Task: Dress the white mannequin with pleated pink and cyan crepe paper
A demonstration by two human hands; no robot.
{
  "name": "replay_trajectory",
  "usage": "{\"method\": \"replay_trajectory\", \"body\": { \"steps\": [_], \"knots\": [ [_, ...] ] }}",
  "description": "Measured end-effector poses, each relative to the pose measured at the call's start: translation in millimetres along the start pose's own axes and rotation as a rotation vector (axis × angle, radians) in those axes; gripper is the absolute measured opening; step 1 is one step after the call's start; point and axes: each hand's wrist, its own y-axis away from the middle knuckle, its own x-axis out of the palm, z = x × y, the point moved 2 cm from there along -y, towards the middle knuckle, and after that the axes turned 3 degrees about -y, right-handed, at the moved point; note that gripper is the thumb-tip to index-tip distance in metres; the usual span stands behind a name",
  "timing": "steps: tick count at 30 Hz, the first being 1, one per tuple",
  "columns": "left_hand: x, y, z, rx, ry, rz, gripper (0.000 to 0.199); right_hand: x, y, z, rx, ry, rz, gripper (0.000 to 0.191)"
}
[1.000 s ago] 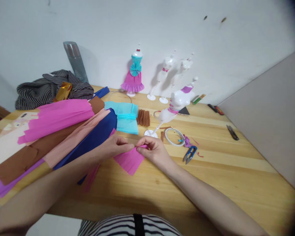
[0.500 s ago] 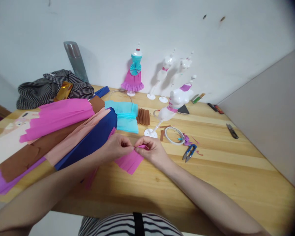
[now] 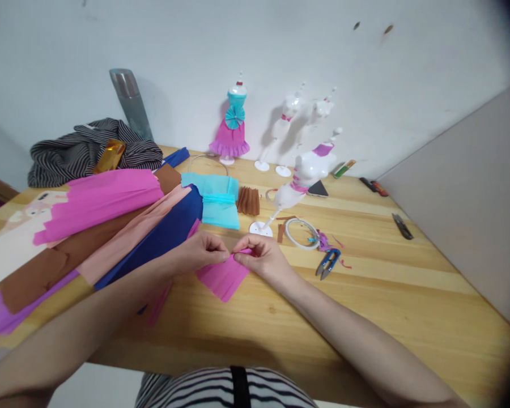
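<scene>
A piece of pink crepe paper (image 3: 224,282) hangs between my hands, its lower part spreading in soft folds above the table. The fingertips of my left hand (image 3: 202,249) pinch its upper edge. Close beside them, the thumb and fingers of my right hand (image 3: 257,255) pinch the same edge. Just beyond my hands a white miniature mannequin (image 3: 306,173), with pink strips at neck and waist, leans on its round base. Under my left forearm lie more pink strips (image 3: 159,306), partly covered.
Crepe paper sheets, pink (image 3: 106,198), brown (image 3: 68,263) and navy (image 3: 165,232), cover the left side. Turquoise paper (image 3: 216,212) and pleated brown paper (image 3: 249,201) lie ahead. To the right are a tape roll (image 3: 289,241), thread snips (image 3: 328,264) and a utility knife (image 3: 402,226). A dressed mannequin (image 3: 233,127) stands behind.
My left fingertips have drawn slightly left, leaving a little more space between my hands. The pink crepe paper stays pinched, and its lower part has shifted slightly left.
</scene>
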Motion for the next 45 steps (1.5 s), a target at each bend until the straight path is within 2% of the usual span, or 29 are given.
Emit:
{"method": "replay_trajectory", "body": {
  "steps": [7, 19, 35, 39, 45],
  "knots": [
    [-0.6, 0.8, -5.3, 0.02, -0.069, 0.026, 0.034, -0.8, -1.6, -1.8, -0.022, 0.018, -0.001, 0.007],
    [0.5, -4.6, 6.8, 0.112, -0.132, -0.066, 0.023, -2.0, -1.1, -3.1, -0.071, 0.091, -0.021, 0.005],
    [-0.8, -2.7, -0.9, 0.076, -0.052, -0.031, 0.021, -2.6, -0.3, -0.4, -0.071, 0.064, 0.012, 0.006],
    [-1.3, -1.8, -3.3, 0.08, -0.052, -0.016, 0.026, -3.7, -0.5, -0.4, -0.085, 0.052, -0.006, 0.007],
    [-1.0, 1.0, -6.7, 0.061, -0.05, -0.012, 0.044, -5.0, -1.2, -0.8, -0.094, 0.04, -0.043, 0.008]
  ]
}}
